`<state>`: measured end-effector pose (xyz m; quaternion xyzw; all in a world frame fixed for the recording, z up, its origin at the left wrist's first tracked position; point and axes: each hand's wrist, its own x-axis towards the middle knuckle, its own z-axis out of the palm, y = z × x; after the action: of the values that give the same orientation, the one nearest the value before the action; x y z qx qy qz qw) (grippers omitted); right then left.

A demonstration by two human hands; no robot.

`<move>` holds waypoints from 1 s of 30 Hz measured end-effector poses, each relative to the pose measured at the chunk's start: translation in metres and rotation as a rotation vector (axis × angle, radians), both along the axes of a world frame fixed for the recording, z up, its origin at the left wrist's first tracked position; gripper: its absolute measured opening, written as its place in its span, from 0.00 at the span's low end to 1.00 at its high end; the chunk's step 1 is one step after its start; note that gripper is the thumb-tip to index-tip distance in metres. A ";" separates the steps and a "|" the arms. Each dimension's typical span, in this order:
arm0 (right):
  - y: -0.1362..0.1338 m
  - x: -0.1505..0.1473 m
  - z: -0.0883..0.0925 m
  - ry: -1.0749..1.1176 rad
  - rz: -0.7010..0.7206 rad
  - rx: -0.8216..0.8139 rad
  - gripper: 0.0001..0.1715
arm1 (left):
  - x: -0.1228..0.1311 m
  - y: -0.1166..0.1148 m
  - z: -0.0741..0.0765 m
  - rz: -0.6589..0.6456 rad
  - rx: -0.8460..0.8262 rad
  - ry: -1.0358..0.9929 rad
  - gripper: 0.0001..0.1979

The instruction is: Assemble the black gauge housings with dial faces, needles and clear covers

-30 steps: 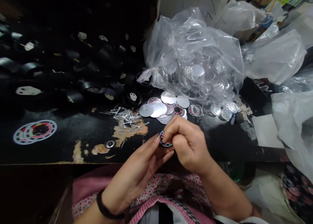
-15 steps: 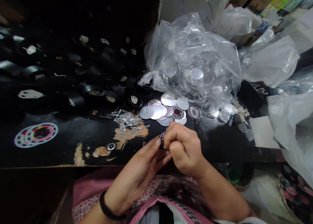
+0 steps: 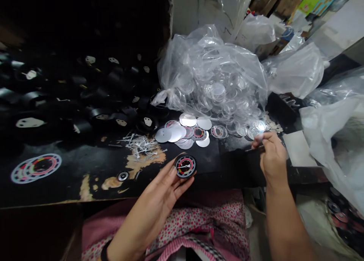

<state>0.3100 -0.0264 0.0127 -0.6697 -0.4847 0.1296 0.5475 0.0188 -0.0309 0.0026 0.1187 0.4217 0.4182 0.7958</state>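
Note:
My left hand (image 3: 162,194) is closed around the edge of a small round pressure gauge (image 3: 185,167), held face up over the table's front edge. Its dial is black with red and yellow markings, and a white pointer lies across it. Off to the right, my right hand (image 3: 273,158) has its fingers bent round a slim dark rod-like tool (image 3: 251,150). The fingertips are beside several clear round lenses (image 3: 251,132). Loose white pointers (image 3: 140,146) lie in a heap left of the gauge. Behind it are overlapping dial plates (image 3: 198,132) and silver discs (image 3: 176,133).
A large clear plastic bag (image 3: 210,75) of lenses stands at the back. Black gauge cases (image 3: 81,130) crowd the left rear. Two big printed dials (image 3: 42,168) and a small metal ring (image 3: 123,176) lie at front left. A white card (image 3: 300,149) is at right.
My right hand has left the gauge and moved right to the loose lenses. The gauge face, with its white pointer, now shows fully in my left hand. The view has shifted slightly right.

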 end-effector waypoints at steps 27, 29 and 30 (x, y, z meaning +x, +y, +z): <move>0.028 -0.111 0.029 -0.381 0.655 -0.442 0.06 | -0.013 -0.004 -0.018 -0.018 0.147 0.484 0.28; 0.040 -0.088 0.020 -0.525 0.338 -0.505 0.13 | -0.011 -0.004 -0.017 0.043 0.071 0.388 0.30; 0.046 -0.078 0.014 -0.620 0.219 -0.549 0.17 | -0.010 -0.004 -0.015 0.065 0.035 0.344 0.31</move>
<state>0.2324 0.0195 0.0267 -0.7424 -0.6422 0.1036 0.1604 0.0092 -0.0350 -0.0126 0.1885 0.5478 0.4246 0.6957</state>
